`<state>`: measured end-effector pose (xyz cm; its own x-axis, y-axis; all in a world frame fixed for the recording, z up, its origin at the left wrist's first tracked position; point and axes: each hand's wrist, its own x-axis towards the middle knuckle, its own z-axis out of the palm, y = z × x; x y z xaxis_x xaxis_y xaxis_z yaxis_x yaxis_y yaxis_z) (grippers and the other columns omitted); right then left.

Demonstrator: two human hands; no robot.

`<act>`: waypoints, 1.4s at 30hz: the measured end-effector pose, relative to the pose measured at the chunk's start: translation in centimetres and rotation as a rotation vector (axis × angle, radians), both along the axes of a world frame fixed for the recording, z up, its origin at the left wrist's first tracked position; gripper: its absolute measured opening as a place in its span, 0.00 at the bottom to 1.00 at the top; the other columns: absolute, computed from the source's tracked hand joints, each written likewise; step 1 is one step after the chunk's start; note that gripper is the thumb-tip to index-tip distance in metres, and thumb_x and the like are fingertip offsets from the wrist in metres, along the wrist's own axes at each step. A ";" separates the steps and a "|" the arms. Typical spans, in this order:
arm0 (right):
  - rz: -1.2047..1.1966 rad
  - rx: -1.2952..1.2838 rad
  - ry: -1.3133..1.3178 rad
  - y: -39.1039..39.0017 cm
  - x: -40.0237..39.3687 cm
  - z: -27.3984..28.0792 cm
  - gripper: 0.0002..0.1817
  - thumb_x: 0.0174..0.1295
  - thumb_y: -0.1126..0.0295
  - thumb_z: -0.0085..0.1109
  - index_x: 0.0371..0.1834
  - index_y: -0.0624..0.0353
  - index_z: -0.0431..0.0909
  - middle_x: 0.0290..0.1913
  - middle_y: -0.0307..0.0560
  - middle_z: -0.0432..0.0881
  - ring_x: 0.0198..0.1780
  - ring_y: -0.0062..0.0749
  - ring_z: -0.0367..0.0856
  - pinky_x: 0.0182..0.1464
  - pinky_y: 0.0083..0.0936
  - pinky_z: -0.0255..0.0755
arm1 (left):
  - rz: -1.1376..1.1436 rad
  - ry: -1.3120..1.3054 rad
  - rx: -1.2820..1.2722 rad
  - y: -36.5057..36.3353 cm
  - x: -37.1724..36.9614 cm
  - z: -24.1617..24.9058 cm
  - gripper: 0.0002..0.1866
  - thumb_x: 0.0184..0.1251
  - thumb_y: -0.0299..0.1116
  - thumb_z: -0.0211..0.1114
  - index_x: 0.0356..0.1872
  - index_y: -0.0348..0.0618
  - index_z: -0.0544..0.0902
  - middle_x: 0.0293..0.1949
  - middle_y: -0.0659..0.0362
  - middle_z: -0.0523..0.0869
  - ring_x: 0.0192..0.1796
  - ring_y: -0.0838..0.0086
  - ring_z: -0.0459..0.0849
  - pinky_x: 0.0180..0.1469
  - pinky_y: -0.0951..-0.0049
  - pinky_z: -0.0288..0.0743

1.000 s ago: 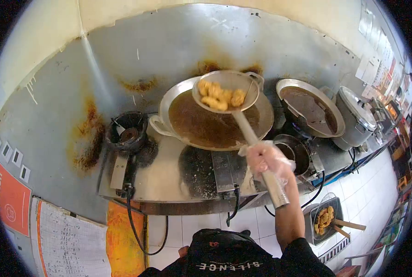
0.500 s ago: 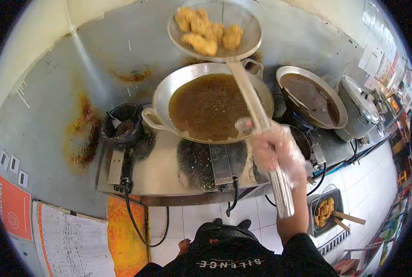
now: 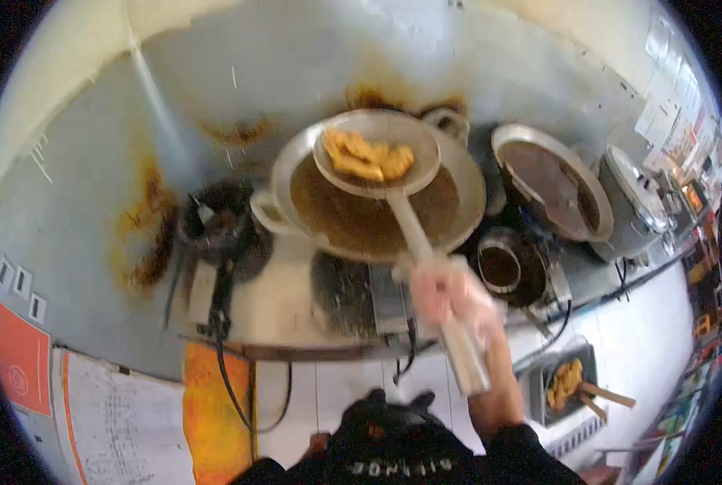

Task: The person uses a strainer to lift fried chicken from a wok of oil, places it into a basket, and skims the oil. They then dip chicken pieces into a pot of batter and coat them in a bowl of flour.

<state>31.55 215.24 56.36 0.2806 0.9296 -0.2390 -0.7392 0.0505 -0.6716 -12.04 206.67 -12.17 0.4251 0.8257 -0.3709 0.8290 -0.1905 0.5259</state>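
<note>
My right hand, in a clear plastic glove, grips the long metal handle of a round strainer. Several golden fried pieces lie in the strainer's bowl, which is over the large wok of brown oil. Whether the bowl touches the oil is hard to tell. Down beside my body, a small part of my left hand shows near the dark clothing; its fingers cannot be made out.
A second pan of dark oil and a lidded pot stand to the right. On the left is a bare burner. A tray with fried pieces and wooden-handled tongs or tools sits low at the right. Black hoses hang below the stove.
The strainer with the fried pieces has come down from above the wok's far rim to over its oil. My right hand has moved lower and a little left.
</note>
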 end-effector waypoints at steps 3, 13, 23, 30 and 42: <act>0.264 -0.085 0.175 0.4 2.7 -2.7 0.12 0.65 0.78 0.49 0.50 0.66 0.65 0.24 0.32 0.66 0.17 0.13 0.63 0.14 0.12 0.58 | -0.002 -0.049 0.438 -0.6 3.0 1.4 0.11 0.60 0.37 0.65 0.22 0.44 0.83 0.26 0.54 0.85 0.30 0.59 0.86 0.32 0.58 0.78; 0.186 0.321 -0.308 2.3 3.8 9.5 0.18 0.64 0.73 0.52 0.56 0.67 0.67 0.16 0.31 0.62 0.10 0.17 0.59 0.09 0.17 0.55 | -0.096 -0.066 -0.169 0.6 0.5 4.4 0.11 0.60 0.36 0.58 0.34 0.39 0.82 0.34 0.51 0.81 0.40 0.58 0.81 0.39 0.55 0.79; 0.172 0.214 -0.120 -0.7 4.0 5.4 0.14 0.67 0.75 0.47 0.54 0.68 0.64 0.24 0.34 0.64 0.14 0.14 0.60 0.11 0.14 0.61 | -0.101 -0.011 -0.183 2.5 3.4 8.5 0.15 0.59 0.42 0.63 0.35 0.40 0.84 0.35 0.49 0.85 0.40 0.54 0.84 0.42 0.56 0.79; 0.135 -0.083 0.050 -4.3 3.4 -1.7 0.15 0.60 0.77 0.53 0.49 0.64 0.65 0.20 0.31 0.62 0.12 0.13 0.58 0.11 0.14 0.53 | -0.215 0.065 -0.019 4.2 0.9 0.6 0.14 0.65 0.46 0.60 0.35 0.48 0.84 0.38 0.56 0.87 0.41 0.55 0.85 0.39 0.54 0.78; -0.322 0.313 -0.194 -19.5 12.1 5.0 0.14 0.63 0.74 0.55 0.50 0.62 0.67 0.20 0.32 0.63 0.12 0.16 0.62 0.11 0.16 0.56 | -0.510 0.190 -0.042 7.8 8.0 4.1 0.14 0.62 0.43 0.61 0.32 0.42 0.84 0.32 0.49 0.86 0.38 0.50 0.85 0.38 0.54 0.78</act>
<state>43.60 195.70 61.40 0.5770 0.8074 0.1235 -0.5160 0.4775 -0.7112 -4.06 214.45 -8.11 0.6900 0.5152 -0.5084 0.7181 -0.5756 0.3913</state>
